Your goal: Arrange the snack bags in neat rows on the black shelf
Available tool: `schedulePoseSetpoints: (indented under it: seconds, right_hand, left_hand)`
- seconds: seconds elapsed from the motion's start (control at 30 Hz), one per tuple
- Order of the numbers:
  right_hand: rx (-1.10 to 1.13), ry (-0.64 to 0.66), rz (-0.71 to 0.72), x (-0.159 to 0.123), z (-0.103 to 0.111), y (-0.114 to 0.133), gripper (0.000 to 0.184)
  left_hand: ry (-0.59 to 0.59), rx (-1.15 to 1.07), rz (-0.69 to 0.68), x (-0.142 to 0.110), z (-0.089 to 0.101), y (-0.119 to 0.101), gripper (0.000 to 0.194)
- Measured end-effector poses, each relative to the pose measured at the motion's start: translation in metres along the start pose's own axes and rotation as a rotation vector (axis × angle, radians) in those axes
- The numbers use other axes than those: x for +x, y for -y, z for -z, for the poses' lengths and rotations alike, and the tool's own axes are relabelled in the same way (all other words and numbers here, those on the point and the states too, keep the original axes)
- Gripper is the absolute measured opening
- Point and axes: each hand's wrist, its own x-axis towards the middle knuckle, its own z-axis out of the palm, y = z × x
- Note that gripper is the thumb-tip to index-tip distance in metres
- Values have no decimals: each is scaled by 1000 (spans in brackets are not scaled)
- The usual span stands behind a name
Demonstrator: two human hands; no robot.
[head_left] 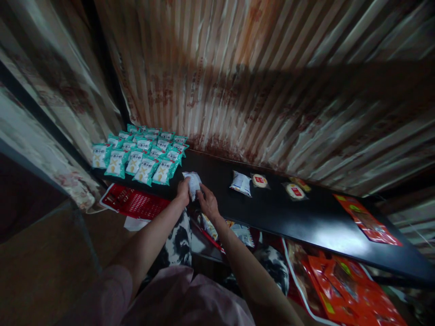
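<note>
Held packet: a small white packet [193, 183] is held up between both hands, over the front part of the black shelf [217, 167]; whether its lower end is touching the surface cannot be told.
Left hand: the packet's left side is grasped by the fingers of the left hand [184, 191].
Right hand: the lower right side is grasped by the fingers of the right hand [208, 202].
Green-edged packets: several rows of green-edged packets [144, 170] are laid out at the shelf's left end, closely set and partly overlapping.
Right of the hands: another white packet [241, 183] is laid just beside a round biscuit pack [260, 180]; farther along, a flat red packet [369, 219] is seen.
Below the front edge: a red basket [149, 209], loose-looking snack packets [243, 234] and orange-red packets [346, 276] are seen.
Drop risk: if the grip were loosened near the edge, the packet could be lost over the front among the items below.
Film risk: if it were pinched too hard from both sides, the wrapper could be creased or its contents crushed.
Knock risk: the front green-edged packets lie close to the edge, so they could be pushed off by a careless sweep of the left forearm.
</note>
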Motion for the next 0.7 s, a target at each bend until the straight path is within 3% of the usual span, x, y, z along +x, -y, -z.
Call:
schedulePoseSetpoints:
  seconds: [0.17, 0.37, 0.53, 0.7]
  right_hand:
    - [99, 25, -211, 9, -3, 22, 55]
    - [403, 47, -316, 15, -18, 33, 54]
    - [744, 90, -476, 15, -29, 32, 38]
    - [793, 47, -523, 18, -27, 30, 23]
  left_hand:
    - [5, -12, -21, 2, 2, -7, 25]
    - [82, 6, -119, -2, 8, -16, 24]
    - [127, 35, -145, -5, 10, -16, 27]
    - [146, 89, -192, -6, 9, -11, 28]
